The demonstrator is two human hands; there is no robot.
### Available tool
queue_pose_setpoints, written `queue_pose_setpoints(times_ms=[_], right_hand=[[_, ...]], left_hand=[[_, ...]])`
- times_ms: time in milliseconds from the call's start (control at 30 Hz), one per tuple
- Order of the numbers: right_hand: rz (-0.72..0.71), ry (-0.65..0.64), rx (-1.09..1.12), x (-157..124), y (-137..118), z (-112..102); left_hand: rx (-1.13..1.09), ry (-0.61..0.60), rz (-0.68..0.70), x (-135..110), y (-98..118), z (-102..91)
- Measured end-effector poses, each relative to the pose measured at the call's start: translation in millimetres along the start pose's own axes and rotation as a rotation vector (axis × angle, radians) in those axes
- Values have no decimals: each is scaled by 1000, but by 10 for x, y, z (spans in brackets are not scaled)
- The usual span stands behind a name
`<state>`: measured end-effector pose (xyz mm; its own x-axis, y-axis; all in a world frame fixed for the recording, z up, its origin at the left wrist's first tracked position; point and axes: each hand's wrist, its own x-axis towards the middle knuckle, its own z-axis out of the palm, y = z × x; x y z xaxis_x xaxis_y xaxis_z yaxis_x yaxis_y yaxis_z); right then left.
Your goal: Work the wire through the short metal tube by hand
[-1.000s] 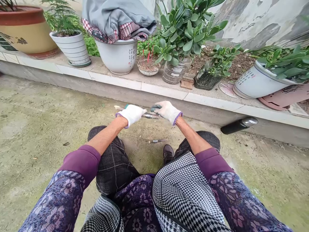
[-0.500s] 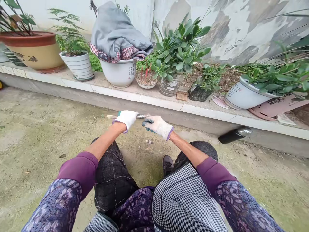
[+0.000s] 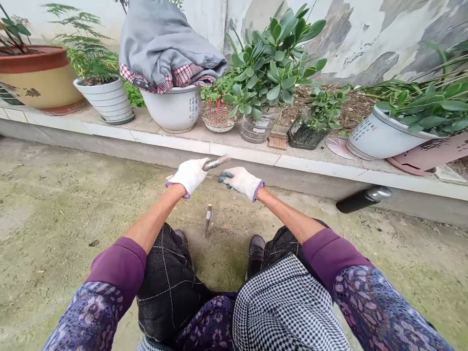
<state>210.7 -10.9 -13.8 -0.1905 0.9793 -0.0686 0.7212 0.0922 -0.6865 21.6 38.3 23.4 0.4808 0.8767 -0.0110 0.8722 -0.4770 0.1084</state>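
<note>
**Left hand grips rod, free end up-right**

Head view: gloved left hand [image 3: 188,174] is closed round a short metal rod [image 3: 216,162]. Rod's long axis slants, free end up & to the right, toward the ledge [image 3: 171,141]. Right hand [image 3: 241,180] sits just below that end, fingers half-curled, nothing seen in it. 2nd tool, a spike [image 3: 207,220], stands near-upright on the ground betw. the shoes, top leaning slightly right. White pot [image 3: 175,109] has dark vertical writing, too small to read. Black flask [image 3: 363,199] lies by the ledge.
</note>
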Motion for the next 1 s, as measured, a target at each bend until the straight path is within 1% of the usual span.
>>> queue_pose_setpoints(times_ms=[67, 133, 200, 267, 333, 367, 433, 500, 567, 633, 733, 800, 867, 933, 1000], right_hand=[[-64, -21, -56, -80, -109, 99], [-93, -47, -99, -163, -232, 153], [-109, -70, -148, -228, -325, 146], [-105, -43, -194, -251, -347, 78], [-93, 40, -200, -231, -285, -31], [-92, 88, -181, -211, -229, -89], [-69, 144, -95, -173, -95, -190], [-14, 153, 29, -159, 27, -246], [52, 108, 163, -175, 98, -247], [104, 54, 264, -207, 110, -198], [175, 42, 319, -254, 45, -79], [203, 56, 288, -283, -21, -1], [180, 47, 225, -316, -86, 60], [121, 32, 137, -356, -144, 91], [32, 16, -6, -392, -193, 83]], left_hand=[[43, -29, -35, 30, -80, 40], [118, -55, -49, 27, -118, 82], [205, -102, -34, -11, -103, 125], [272, -170, 25, -81, -37, 158], [297, -217, 119, -172, 61, 172], [295, -222, 166, -219, 112, 170], [271, -195, 235, -296, 203, 152], [232, -135, 260, -337, 262, 130], [177, -76, 251, -335, 291, 119], [110, -42, 229, -300, 303, 124], [30, -34, 171, -222, 313, 147], [-3, -20, 114, -172, 310, 157], [-26, 7, 51, -130, 288, 163], [-25, 35, -7, -98, 248, 171], [18, 34, -37, -85, 201, 191]])
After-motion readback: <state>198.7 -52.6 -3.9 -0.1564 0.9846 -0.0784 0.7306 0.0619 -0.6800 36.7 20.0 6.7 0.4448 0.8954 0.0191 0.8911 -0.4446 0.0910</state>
